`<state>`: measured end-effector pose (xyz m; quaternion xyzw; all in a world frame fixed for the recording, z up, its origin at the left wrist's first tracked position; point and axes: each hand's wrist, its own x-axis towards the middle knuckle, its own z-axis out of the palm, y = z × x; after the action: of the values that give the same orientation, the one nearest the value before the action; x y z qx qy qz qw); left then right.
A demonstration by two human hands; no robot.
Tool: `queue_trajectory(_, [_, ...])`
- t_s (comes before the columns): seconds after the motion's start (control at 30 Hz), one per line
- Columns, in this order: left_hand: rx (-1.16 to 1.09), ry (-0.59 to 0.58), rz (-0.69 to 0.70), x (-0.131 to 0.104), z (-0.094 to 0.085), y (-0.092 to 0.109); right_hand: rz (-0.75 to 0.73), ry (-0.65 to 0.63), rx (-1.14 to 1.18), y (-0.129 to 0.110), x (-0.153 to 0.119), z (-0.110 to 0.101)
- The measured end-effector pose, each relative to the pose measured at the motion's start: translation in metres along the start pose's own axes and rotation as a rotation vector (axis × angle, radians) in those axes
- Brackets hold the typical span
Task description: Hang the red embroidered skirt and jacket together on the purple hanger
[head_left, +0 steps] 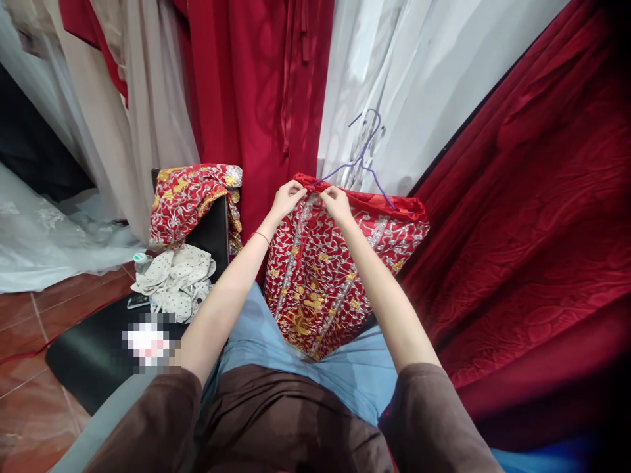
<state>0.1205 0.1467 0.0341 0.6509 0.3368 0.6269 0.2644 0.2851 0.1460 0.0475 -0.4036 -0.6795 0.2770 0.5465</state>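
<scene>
A red skirt-like garment (315, 282) with silver and gold embroidery hangs over my lap, its plain red top edge held up in front of me. My left hand (290, 198) pinches that edge near its left end, fingers closed on the cloth. Close beside it, my right hand (336, 202) is also closed on the red edge, a small gap between the two. A purple wire hanger (362, 157) sits at the garment's top, its hook upward and its lower ends reaching into the waistband. Thin red cord hangs below my left hand.
On the left, a black chair (93, 348) bears a crumpled dotted cloth (180, 279), a phone (139, 301) and a blurred item. Another embroidered red garment (185, 197) drapes over its backrest. Red drapery (537, 197) fills the right; red, beige and white gowns hang behind.
</scene>
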Motion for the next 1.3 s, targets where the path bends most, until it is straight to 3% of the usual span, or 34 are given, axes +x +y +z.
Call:
queue_trajectory(0.13, [-0.237,-0.171,-0.156,-0.013,-0.016,0.005,0.09,-0.068,0.094,0.001,-0.005,-0.012])
queue_trajectory(0.27, [-0.224,-0.358,-0.277,-0.02,-0.032,0.008,0.035,-0.067,-0.142,-0.001,-0.01,-0.024])
queue_trajectory(0.33, [-0.082,-0.346,-0.276,-0.02,-0.037,0.008,-0.034,-0.172,-0.257,-0.005,-0.011,-0.03])
queue_trajectory(0.4, [-0.029,-0.207,-0.199,-0.019,-0.039,0.009,-0.072,-0.361,-0.257,-0.01,-0.013,-0.035])
queue_trajectory(0.47, [-0.111,-0.083,-0.129,-0.02,-0.042,0.01,-0.084,-0.528,-0.182,-0.015,-0.015,-0.039])
queue_trajectory(0.5, [-0.16,-0.082,-0.126,-0.022,-0.045,0.011,-0.087,-0.581,-0.141,-0.016,-0.016,-0.041])
queue_trajectory(0.57, [-0.135,-0.215,-0.183,-0.028,-0.051,0.011,-0.091,-0.642,-0.082,-0.016,-0.02,-0.043])
queue_trajectory(0.63, [0.086,-0.329,-0.229,-0.037,-0.055,0.009,-0.096,-0.681,-0.06,-0.014,-0.026,-0.043])
queue_trajectory(0.67, [0.222,-0.296,-0.22,-0.042,-0.055,0.008,-0.104,-0.699,-0.061,-0.013,-0.03,-0.043])
queue_trajectory(0.73, [0.386,-0.026,-0.134,-0.047,-0.051,0.005,-0.12,-0.711,-0.07,-0.009,-0.037,-0.043])
queue_trajectory(0.8, [0.347,0.281,-0.024,-0.047,-0.043,0.006,-0.122,-0.685,-0.052,-0.008,-0.042,-0.042])
queue_trajectory(0.87, [0.214,0.381,0.046,-0.044,-0.032,0.011,-0.113,-0.635,-0.001,-0.01,-0.045,-0.039])
queue_trajectory(1.0, [0.015,0.199,0.113,-0.039,-0.019,0.024,-0.089,-0.471,0.12,-0.016,-0.043,-0.034])
queue_trajectory(1.13, [-0.031,-0.186,0.082,-0.04,-0.02,0.031,-0.141,-0.324,0.148,-0.021,-0.04,-0.032])
queue_trajectory(1.23, [0.048,-0.46,0.033,-0.041,-0.022,0.034,-0.22,-0.395,0.027,-0.023,-0.041,-0.031])
queue_trajectory(1.3, [0.114,-0.561,0.013,-0.039,-0.023,0.033,-0.31,-0.465,-0.127,-0.025,-0.042,-0.029])
